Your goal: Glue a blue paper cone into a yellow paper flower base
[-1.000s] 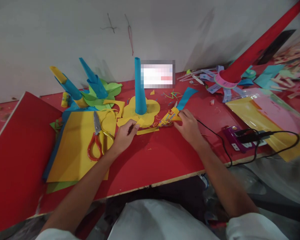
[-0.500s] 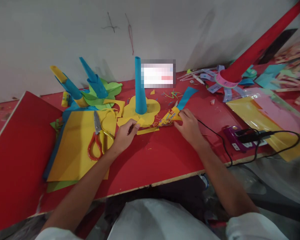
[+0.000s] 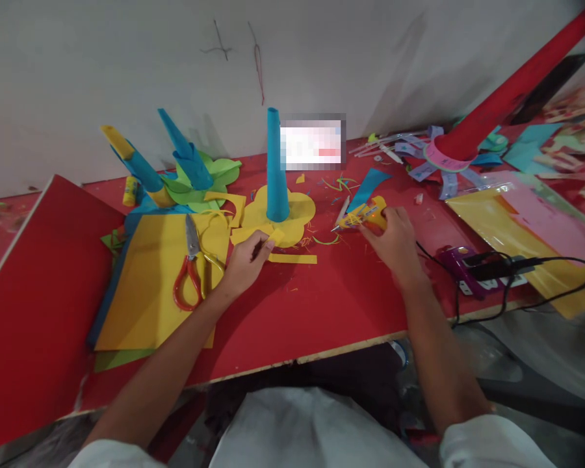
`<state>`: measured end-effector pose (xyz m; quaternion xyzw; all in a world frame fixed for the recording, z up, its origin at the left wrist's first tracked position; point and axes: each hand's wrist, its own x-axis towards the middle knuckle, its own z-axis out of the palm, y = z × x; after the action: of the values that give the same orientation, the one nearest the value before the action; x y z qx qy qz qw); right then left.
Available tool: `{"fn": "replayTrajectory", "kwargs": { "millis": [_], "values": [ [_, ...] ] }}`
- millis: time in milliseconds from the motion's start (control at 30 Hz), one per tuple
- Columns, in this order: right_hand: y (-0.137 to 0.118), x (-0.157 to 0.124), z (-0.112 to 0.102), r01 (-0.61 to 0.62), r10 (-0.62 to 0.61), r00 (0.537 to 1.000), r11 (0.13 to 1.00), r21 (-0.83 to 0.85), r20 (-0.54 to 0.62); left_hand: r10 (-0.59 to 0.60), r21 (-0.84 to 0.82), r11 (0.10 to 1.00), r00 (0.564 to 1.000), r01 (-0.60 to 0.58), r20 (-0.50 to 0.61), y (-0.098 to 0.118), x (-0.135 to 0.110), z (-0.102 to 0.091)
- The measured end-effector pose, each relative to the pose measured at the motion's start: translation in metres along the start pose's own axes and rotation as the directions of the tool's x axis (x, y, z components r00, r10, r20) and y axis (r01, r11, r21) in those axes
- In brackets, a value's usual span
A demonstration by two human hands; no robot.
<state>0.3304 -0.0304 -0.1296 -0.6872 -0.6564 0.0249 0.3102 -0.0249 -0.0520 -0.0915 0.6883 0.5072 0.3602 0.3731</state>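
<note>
My left hand (image 3: 244,265) pinches a small yellow paper piece (image 3: 277,234) between thumb and fingers. In my right hand (image 3: 396,246) is a yellow hot glue gun (image 3: 366,213), its nozzle pointing left and strands of scrap caught around its front. Just behind my left hand, a blue paper cone (image 3: 277,172) stands upright on a yellow flower-shaped paper (image 3: 302,209). A narrow yellow paper strip (image 3: 295,259) lies in front of the flower. Past the glue gun rests a blue paper piece (image 3: 370,185).
Scissors (image 3: 191,266) lie on yellow sheets (image 3: 141,279) at left. Behind them stand two blue paper cones, one on green petals (image 3: 224,174). A purple power strip (image 3: 461,270) with black cords sits right. A red cone (image 3: 517,84) leans at far right.
My right hand has moved right with the glue gun, drawing it away from the yellow strip and flower. My left hand keeps its pinch in nearly the same place.
</note>
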Motion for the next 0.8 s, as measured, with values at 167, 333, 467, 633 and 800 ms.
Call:
{"fn": "replayTrajectory", "kwargs": {
  "millis": [167, 333, 467, 633, 800],
  "values": [
    [0.015, 0.001, -0.001, -0.023, 0.024, 1.000, 0.999, -0.050, 0.021, 0.009, 0.005, 1.000, 1.000, -0.009, -0.010, 0.000, 0.000, 0.000],
    [-0.003, 0.003, -0.020, 0.002, -0.001, 0.995, 1.000, 0.007, -0.102, 0.046, -0.001, 0.999, 0.999, -0.046, -0.003, 0.001, -0.001, -0.001],
    [-0.053, 0.009, -0.027, 0.211, -0.213, 0.977, 0.942, 0.262, -0.019, 0.089, -0.015, 0.996, 0.996, -0.088, 0.011, 0.001, -0.002, -0.002],
    [-0.126, 0.014, -0.002, 0.483, -0.609, 0.715, 0.785, 0.388, 0.343, 0.131, -0.020, 0.991, 0.991, -0.131, 0.015, 0.000, -0.003, -0.004],
    [-0.145, 0.014, 0.024, 0.575, -0.668, 0.535, 0.736, 0.357, 0.516, 0.119, -0.054, 0.992, 0.993, -0.118, 0.005, 0.000, -0.004, -0.004]
  ]
}}
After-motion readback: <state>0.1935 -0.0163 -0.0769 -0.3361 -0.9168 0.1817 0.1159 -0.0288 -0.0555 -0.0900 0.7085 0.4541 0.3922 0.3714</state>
